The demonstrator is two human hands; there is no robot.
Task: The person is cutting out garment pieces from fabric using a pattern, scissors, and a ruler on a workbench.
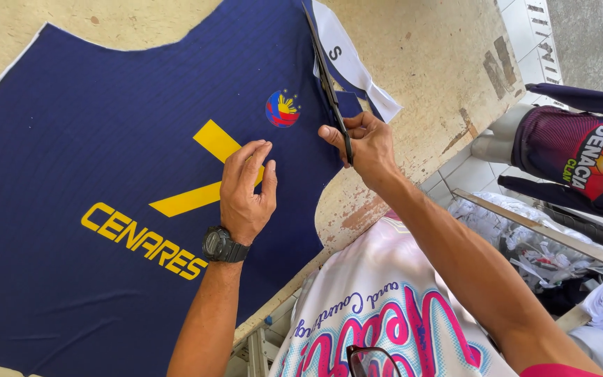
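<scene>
Pressing flat on navy fabric panel (106, 139) with left hand (246, 188), fingers together, beside yellow printed stripes (207, 167) — panel spread across worn table (427, 56). Right hand (364, 143) closed around black scissors (329, 84), blades along panel's right edge, near round emblem (283, 109) — white trimmed strip (347, 59) just beyond.
</scene>
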